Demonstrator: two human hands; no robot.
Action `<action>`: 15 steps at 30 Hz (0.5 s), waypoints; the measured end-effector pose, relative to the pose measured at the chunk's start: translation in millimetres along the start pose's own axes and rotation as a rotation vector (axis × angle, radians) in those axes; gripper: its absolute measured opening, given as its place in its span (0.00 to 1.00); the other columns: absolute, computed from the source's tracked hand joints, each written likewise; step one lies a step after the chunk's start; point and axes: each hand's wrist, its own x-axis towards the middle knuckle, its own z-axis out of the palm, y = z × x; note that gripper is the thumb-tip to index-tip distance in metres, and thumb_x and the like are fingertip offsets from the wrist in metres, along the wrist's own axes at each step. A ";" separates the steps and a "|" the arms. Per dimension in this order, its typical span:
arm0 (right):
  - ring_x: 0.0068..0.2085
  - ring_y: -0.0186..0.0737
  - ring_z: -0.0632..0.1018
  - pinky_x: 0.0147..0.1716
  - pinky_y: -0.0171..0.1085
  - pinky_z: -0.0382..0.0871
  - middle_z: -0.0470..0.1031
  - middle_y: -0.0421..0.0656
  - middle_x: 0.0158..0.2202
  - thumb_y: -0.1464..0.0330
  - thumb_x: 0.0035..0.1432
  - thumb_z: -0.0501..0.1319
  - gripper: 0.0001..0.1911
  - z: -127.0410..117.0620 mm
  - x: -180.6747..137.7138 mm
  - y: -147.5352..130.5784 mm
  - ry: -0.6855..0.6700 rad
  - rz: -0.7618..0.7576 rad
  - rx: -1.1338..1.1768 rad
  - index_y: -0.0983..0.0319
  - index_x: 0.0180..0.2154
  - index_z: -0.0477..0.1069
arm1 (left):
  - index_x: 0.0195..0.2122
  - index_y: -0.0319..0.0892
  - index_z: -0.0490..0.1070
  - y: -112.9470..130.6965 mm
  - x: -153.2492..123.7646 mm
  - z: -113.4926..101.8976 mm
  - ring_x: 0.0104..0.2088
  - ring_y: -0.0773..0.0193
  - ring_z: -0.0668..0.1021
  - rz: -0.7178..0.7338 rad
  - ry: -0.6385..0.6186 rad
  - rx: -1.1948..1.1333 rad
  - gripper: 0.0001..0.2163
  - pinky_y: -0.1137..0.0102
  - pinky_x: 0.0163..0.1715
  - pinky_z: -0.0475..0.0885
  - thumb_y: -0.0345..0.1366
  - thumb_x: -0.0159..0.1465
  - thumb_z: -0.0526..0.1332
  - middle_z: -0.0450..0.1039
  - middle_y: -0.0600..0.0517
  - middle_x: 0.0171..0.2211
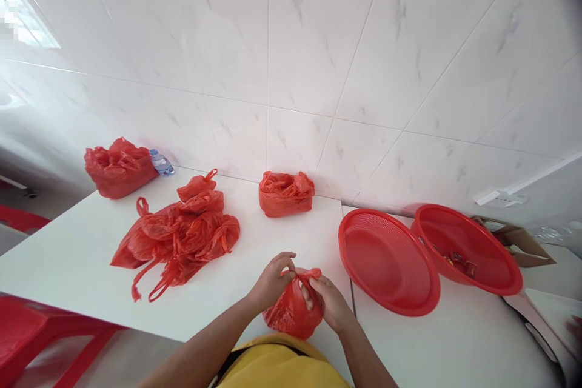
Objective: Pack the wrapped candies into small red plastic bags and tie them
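A filled red plastic bag [294, 314] sits at the table's front edge, close to my body. My left hand [273, 279] pinches the bag's gathered top from the left. From the right, my right hand [331, 302] grips the twisted neck, with some fingers tucked behind the plastic. What the bag contains cannot be made out. To the left lies a heap of red plastic bags [182, 233], several with their handles twisted or knotted. Behind my hands, a bundle of folded red bags [286, 195] stands against the wall.
On the right are a red perforated basket [386, 267] and a red basin [482, 248] with small packets inside. A cardboard box [527, 245] stands beyond. Another red bag bundle [119, 168] and a clear blue-labelled bottle [161, 162] are far left. A red stool [40, 327] stands below.
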 end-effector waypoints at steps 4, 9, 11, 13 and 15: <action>0.26 0.33 0.67 0.32 0.35 0.63 0.69 0.39 0.25 0.52 0.57 0.56 0.21 -4.6 0.3 1.3 0.013 -0.017 -0.044 0.61 0.38 0.76 | 0.30 0.43 0.63 -6.2 0.0 2.5 0.32 0.64 0.73 -0.182 -0.166 -0.227 0.07 0.68 0.34 0.67 0.40 0.61 0.55 0.71 0.54 0.30; 0.27 0.35 0.68 0.28 0.34 0.61 0.67 0.35 0.25 0.62 0.49 0.63 0.16 -7.8 11.1 6.7 0.226 -0.056 -0.474 0.56 0.43 0.72 | 0.29 0.43 0.62 -5.2 0.1 4.7 0.27 0.65 0.71 -0.219 -0.140 -0.159 0.05 0.71 0.29 0.64 0.38 0.59 0.54 0.69 0.56 0.24; 0.27 0.37 0.70 0.28 0.35 0.61 0.70 0.36 0.23 0.63 0.51 0.60 0.10 -8.4 15.6 11.3 0.302 -0.052 -0.646 0.56 0.37 0.74 | 0.29 0.43 0.63 -4.6 -0.1 4.8 0.28 0.65 0.71 -0.213 -0.153 -0.094 0.03 0.71 0.29 0.64 0.35 0.58 0.54 0.70 0.56 0.24; 0.29 0.40 0.73 0.30 0.37 0.62 0.74 0.38 0.25 0.63 0.53 0.58 0.07 -8.5 18.7 16.3 0.320 -0.060 -0.743 0.56 0.31 0.74 | 0.29 0.43 0.65 -4.4 -1.6 5.5 0.27 0.66 0.71 -0.213 -0.160 -0.045 0.02 0.71 0.28 0.63 0.33 0.55 0.55 0.70 0.56 0.24; 0.32 0.42 0.75 0.33 0.39 0.64 0.77 0.40 0.28 0.65 0.53 0.55 0.09 -8.8 20.3 20.6 0.315 -0.080 -0.743 0.56 0.29 0.75 | 0.29 0.43 0.67 -4.6 -4.1 6.9 0.26 0.66 0.69 -0.218 -0.161 -0.009 0.03 0.72 0.26 0.62 0.32 0.53 0.57 0.69 0.57 0.23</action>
